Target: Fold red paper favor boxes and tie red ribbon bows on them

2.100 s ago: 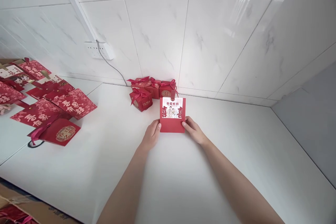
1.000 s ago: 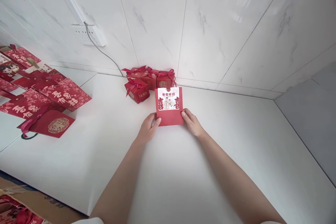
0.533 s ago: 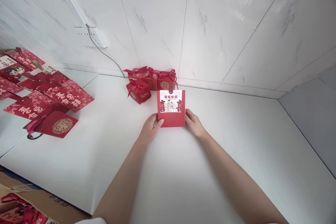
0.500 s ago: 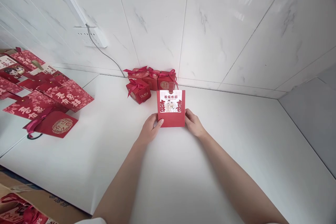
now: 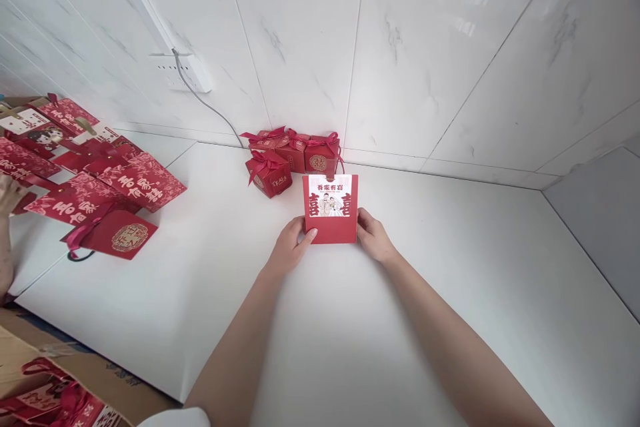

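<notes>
A red gift box (image 5: 331,230) with a white printed panel showing a couple stands upright on the white table (image 5: 320,320), between my hands. My left hand (image 5: 293,242) grips its left side, thumb on the front face and fingers behind. At the right side edge, my right hand (image 5: 374,235) holds the box, its fingertips partly hidden behind it. Just behind stand several small red boxes with ribbon bows, among them a near one (image 5: 270,175) and one at the right (image 5: 321,155).
Several red printed bags (image 5: 143,181) and a ribboned red box (image 5: 125,235) lie on the left. Another person's hand (image 5: 9,195) is at the far left edge. A cardboard box (image 5: 100,373) holds red packages at the lower left. A cable (image 5: 207,107) hangs from a wall socket.
The view has shifted slightly, so everything sits a little further right. Another person's hand has come into view at the far left. My hands keep the same hold on the box.
</notes>
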A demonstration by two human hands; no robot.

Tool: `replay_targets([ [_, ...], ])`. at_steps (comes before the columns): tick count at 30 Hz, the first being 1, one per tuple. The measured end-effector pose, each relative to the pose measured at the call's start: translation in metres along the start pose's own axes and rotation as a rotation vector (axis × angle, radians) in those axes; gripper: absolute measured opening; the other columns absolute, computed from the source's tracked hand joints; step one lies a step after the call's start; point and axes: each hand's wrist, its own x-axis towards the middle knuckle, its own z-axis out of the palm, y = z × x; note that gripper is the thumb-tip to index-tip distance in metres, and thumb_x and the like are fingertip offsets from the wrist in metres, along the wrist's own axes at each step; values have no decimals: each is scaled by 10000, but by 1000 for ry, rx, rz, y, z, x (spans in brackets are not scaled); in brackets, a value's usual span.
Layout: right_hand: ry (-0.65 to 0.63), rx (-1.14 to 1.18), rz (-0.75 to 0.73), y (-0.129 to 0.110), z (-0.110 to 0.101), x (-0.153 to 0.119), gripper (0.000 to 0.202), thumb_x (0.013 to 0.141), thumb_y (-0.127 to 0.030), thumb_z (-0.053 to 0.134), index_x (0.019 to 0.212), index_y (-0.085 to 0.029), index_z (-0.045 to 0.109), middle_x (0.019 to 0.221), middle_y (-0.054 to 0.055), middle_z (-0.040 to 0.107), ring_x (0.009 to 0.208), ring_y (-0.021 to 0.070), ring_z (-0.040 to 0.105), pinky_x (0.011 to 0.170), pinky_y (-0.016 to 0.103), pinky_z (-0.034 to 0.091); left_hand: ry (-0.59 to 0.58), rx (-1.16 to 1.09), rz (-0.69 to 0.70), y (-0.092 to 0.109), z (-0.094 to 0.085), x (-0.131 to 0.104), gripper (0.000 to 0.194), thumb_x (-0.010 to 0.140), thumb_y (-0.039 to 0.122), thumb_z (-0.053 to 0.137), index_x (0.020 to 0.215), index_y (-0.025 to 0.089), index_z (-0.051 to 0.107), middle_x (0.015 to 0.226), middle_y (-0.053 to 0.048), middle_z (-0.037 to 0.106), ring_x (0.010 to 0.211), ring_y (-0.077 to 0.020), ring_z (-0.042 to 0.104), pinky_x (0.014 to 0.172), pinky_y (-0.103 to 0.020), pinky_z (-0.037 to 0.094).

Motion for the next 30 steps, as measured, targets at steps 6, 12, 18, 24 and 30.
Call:
replay_targets([
  [6,-4,-8,7,-1,0,-1,186,891,-394,518,980,-238,566,988,7,683,828,177,590,727,307,463,1,-4,-4,1,0,0,383,953,468,420,1231,239,550,1189,-55,617,1062,-208,568,914,-343,452],
  [12,4,-19,14,0,0,-1,203,904,-406,499,984,-238,579,981,14,686,828,185,591,720,313,468,15,-30,15,0,1,-1,371,954,453,424,1230,243,555,1211,-56,609,1102,-210,567,947,-343,454],
  [18,-3,-10,6,2,0,-1,224,900,-400,513,1046,-247,588,1045,21,692,868,195,609,743,325,488,5,-12,16,0,0,-2,378,955,461,420,1234,241,548,1180,-60,617,1067,-208,573,923,-344,465],
  [24,3,6,-22,6,1,0,185,894,-410,535,963,-242,569,994,29,678,858,198,607,740,334,495,-8,-15,8,-3,1,-3,372,951,472,427,1224,246,542,1184,-65,616,1065,-220,580,915,-366,473],
  [30,29,28,-159,6,-1,-3,301,856,-459,621,962,-255,427,772,-13,597,721,178,585,711,333,484,124,-81,21,-22,9,0,535,961,448,416,1443,241,314,1472,-112,413,1295,-236,475,1087,-425,391],
])
